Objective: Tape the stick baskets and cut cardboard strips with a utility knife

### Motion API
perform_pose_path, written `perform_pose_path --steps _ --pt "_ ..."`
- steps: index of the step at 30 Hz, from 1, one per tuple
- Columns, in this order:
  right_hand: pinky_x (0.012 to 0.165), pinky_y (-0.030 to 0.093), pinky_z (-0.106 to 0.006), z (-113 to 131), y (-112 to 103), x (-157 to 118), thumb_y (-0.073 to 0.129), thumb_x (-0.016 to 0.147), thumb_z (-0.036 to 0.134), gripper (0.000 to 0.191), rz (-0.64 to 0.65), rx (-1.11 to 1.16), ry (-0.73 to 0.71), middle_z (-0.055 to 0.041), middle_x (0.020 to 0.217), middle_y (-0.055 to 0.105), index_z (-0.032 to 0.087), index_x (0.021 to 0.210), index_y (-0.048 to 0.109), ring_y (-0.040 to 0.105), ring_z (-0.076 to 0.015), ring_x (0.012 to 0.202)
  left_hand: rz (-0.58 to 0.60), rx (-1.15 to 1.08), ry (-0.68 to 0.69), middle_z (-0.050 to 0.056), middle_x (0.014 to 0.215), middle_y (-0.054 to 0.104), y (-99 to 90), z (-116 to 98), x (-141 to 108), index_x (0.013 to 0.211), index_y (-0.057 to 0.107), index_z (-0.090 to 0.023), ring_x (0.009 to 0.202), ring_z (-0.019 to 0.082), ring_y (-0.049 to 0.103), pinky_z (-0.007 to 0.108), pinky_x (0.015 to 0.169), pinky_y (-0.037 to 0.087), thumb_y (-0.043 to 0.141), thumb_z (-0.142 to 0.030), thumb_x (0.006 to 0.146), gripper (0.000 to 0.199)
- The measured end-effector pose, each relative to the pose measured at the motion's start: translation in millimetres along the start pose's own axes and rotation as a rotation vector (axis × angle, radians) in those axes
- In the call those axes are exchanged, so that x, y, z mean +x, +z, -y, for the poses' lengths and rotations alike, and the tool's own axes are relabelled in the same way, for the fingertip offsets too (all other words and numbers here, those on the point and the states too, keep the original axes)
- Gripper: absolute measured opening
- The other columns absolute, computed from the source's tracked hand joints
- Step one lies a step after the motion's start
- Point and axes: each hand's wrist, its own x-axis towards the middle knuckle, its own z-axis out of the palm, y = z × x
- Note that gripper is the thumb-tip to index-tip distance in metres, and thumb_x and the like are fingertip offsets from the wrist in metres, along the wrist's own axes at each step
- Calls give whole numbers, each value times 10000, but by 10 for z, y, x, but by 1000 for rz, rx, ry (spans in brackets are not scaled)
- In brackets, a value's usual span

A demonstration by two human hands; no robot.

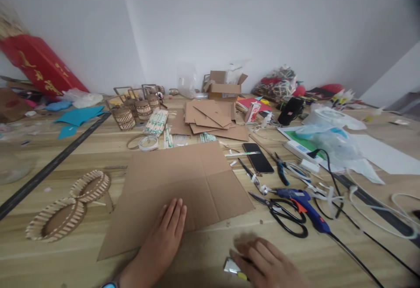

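My left hand (169, 235) lies flat on a sheet of brown cardboard (183, 178), fingers stretched out and close together. A fold line crosses the sheet's right part. At the bottom edge, my right hand (267, 264) is curled over a utility knife (231, 266), whose metal end and a bit of yellow stick out from under the fingers. That hand is slightly blurred, and most of the knife is hidden. Left of the cardboard stand two joined oval frames (67, 207) of pale sticks. Black-handled scissors (282, 216) lie to its right.
A blue glue gun (305, 207) with its cord, a phone (258, 158) and pliers (281, 170) lie on the right. Behind the sheet are stacked cardboard pieces (210, 117), a tape roll (148, 143), small stick baskets (124, 118) and an open box (225, 87).
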Motion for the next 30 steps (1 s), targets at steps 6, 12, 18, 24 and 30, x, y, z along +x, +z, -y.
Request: perform_pose_path --steps 6,12,18,24,30 --pt "794 584 -345 -38 58 -346 603 942 339 377 44 41 146 -62 1002 751 189 1286 634 706 -247 896 69 7 16 198 1433 608 -6 14 -23 1603 212 -42 1316 291 594 480 1063 495 364 -25 866 753" --pt "760 613 -298 -49 -77 -481 485 1002 405 343 -45 517 549 -89 1069 749 291 1275 658 748 -239 892 91 -2 44 206 1449 593 12 33 -58 1625 150 -61 1339 279 573 469 1050 501 385 -29 877 785" --pt "537 555 -276 -75 -314 -278 577 919 646 473 -61 1621 1524 -79 780 736 209 1015 730 658 -180 587 89 -16 62 149 1437 616 -26 33 -51 1391 598 -121 1301 308 601 471 1035 519 479 -115 900 506" --pt "482 495 -199 -143 -352 -49 723 855 586 446 -106 2180 1697 -75 871 759 162 995 735 626 -107 568 104 -93 48 142 1464 594 22 89 -113 1420 568 -140 1342 306 566 466 1046 523 501 -197 950 478" --pt "611 535 -170 -243 -326 26 916 680 341 401 -192 2076 1591 -24 845 753 184 1002 734 653 -99 660 109 -59 53 165 1509 544 62 60 -192 1549 385 -121 1376 333 533 511 1075 493 445 -21 874 685"
